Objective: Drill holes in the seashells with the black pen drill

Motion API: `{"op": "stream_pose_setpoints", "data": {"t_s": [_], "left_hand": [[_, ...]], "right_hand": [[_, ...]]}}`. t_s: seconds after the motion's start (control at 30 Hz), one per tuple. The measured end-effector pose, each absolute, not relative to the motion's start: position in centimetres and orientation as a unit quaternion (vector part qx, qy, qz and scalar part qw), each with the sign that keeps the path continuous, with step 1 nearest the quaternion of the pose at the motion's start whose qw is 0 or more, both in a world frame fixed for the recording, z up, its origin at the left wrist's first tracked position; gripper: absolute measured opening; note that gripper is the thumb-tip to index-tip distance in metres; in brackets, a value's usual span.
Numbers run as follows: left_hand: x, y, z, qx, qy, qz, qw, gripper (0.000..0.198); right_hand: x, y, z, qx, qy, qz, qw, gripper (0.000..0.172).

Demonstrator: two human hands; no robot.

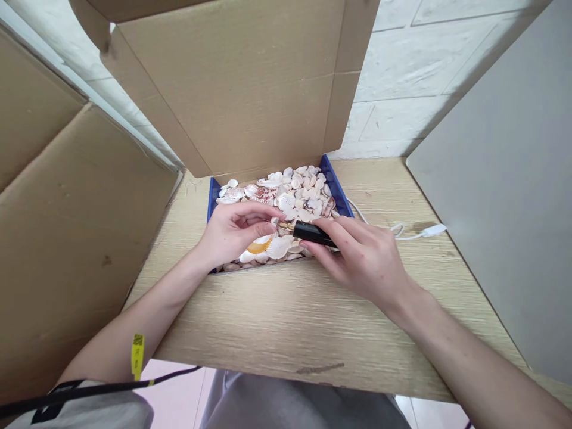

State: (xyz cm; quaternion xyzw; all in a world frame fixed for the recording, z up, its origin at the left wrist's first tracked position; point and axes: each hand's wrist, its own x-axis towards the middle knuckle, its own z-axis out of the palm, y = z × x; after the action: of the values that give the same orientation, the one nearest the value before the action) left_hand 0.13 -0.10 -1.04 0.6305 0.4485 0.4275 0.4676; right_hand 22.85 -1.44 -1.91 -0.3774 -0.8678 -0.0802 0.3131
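Note:
My right hand [357, 250] is wrapped round a black mini electric drill [313, 233] with a brass chuck [286, 226]. The drill points left, toward a small whitish seashell [274, 222] pinched between the thumb and fingers of my left hand [239, 229]. Drill tip and shell are very close; whether they touch I cannot tell. Both hands are above a blue-sided box [336, 187] filled with seashells [304, 193], mostly white, some with brown-red stripes. A yellow-orange shell [260, 246] and a white fan-shaped scallop shell [279, 246] lie under my hands.
The box's cardboard lid [232, 83] stands raised behind it. A white cable with a plug [433, 230] lies right of the box on the wooden table [268, 322]. Large cardboard [80, 238] borders the left, a grey panel [504, 179] the right. A black cord [98, 390] crosses my left arm.

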Motion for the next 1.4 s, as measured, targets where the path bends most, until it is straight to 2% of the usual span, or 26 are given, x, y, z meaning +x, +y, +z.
{"op": "stream_pose_setpoints", "data": {"t_s": [0.6, 0.93, 1.13, 1.4], "left_hand": [[0.46, -0.17, -1.01, 0.634, 0.477, 0.426, 0.435, 0.013], [0.53, -0.26, -0.83, 0.691, 0.512, 0.382, 0.34, 0.014], [0.31, -0.36, -1.16, 0.718, 0.492, 0.371, 0.323, 0.015], [0.32, -0.44, -1.11, 0.737, 0.49, 0.364, 0.29, 0.015]], "right_hand": [[22.91, -1.45, -1.8, -0.398, -0.865, -0.074, 0.297, 0.027], [22.87, -1.43, -1.68, -0.405, -0.862, -0.091, 0.292, 0.026], [22.72, -1.57, -1.69, -0.415, -0.858, -0.041, 0.299, 0.027], [22.69, -1.54, -1.74, -0.42, -0.853, -0.042, 0.306, 0.028]]}}
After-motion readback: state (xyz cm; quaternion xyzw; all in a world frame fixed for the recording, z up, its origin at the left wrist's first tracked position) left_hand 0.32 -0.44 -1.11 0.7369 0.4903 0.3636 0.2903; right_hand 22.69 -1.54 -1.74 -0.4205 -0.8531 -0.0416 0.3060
